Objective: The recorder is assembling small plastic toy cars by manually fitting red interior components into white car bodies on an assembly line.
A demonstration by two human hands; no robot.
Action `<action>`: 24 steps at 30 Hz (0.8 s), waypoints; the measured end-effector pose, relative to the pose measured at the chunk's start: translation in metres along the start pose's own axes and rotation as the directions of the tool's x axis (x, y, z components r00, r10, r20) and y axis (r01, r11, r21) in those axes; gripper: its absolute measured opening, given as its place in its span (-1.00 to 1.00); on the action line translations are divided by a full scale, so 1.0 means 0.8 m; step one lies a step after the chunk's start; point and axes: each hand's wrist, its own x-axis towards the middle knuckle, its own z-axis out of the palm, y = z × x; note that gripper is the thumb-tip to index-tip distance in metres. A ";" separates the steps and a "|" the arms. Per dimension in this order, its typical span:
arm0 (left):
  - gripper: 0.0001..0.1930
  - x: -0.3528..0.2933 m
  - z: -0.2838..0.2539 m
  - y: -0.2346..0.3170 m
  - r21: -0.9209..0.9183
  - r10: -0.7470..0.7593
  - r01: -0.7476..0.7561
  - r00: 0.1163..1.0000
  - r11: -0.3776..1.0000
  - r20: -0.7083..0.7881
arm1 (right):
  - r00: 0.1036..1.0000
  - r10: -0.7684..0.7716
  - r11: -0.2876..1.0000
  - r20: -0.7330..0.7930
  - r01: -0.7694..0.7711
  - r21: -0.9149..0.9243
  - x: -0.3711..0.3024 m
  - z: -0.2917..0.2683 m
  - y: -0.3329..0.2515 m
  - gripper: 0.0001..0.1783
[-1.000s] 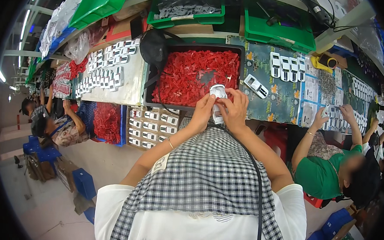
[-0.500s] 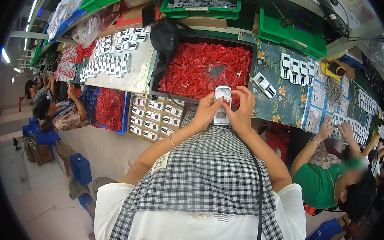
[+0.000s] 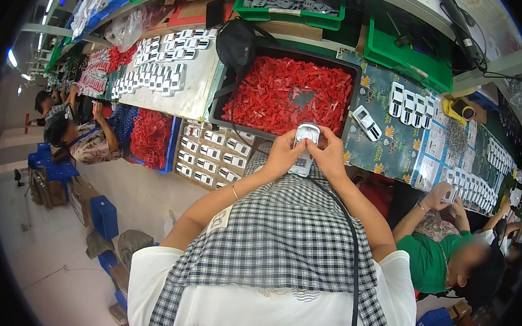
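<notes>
A white toy car shell (image 3: pixel 307 132) is held upright in front of my apron, between both hands. My left hand (image 3: pixel 284 157) is closed around its left side, and my right hand (image 3: pixel 330 161) grips the right side. Both thumbs meet over the middle of the shell; a speck of red shows at their tips, mostly hidden. Just beyond my fingers lies a black tray (image 3: pixel 354 88) heaped with small red plastic pieces (image 3: pixel 276 93). To its right, a single white car shell (image 3: pixel 367 122) rests on the patterned table cover.
A row of white car shells (image 3: pixel 410 106) lies further right. More shells (image 3: pixel 150 77) cover the left table, and a carton of them (image 3: pixel 211 151) sits below. A black bag (image 3: pixel 236 43) overlaps the tray's corner. A co-worker in green (image 3: pixel 427 254) handles a shell at right.
My thumbs have come together over the shell, covering the red piece that showed more before. The right fingers have folded down around its side. The whole view has shifted slightly.
</notes>
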 end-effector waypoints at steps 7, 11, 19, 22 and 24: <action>-0.83 -0.003 -0.022 0.002 0.061 0.011 -0.009 0.999 0.998 -0.038 | 0.993 0.115 0.990 0.031 -0.117 0.077 0.010 0.022 0.001 -0.70; -0.79 -0.010 -0.046 -0.009 0.018 -0.057 0.058 0.996 0.998 -0.075 | 0.988 0.133 0.989 0.082 -0.137 0.048 0.022 0.046 0.011 -0.68; -0.73 -0.011 -0.100 -0.013 0.133 -0.094 0.126 0.971 0.983 -0.220 | 0.953 0.148 0.986 0.263 -0.163 0.036 0.059 0.101 0.012 -0.75; -0.75 -0.001 -0.133 -0.021 0.127 -0.079 0.110 0.970 0.986 -0.231 | 0.943 0.142 0.985 0.302 -0.164 0.048 0.077 0.120 0.007 -0.69; -0.78 0.012 -0.170 -0.019 0.143 -0.007 0.055 0.950 0.988 -0.313 | 0.924 0.122 0.975 0.363 -0.180 0.130 0.090 0.134 -0.022 -0.65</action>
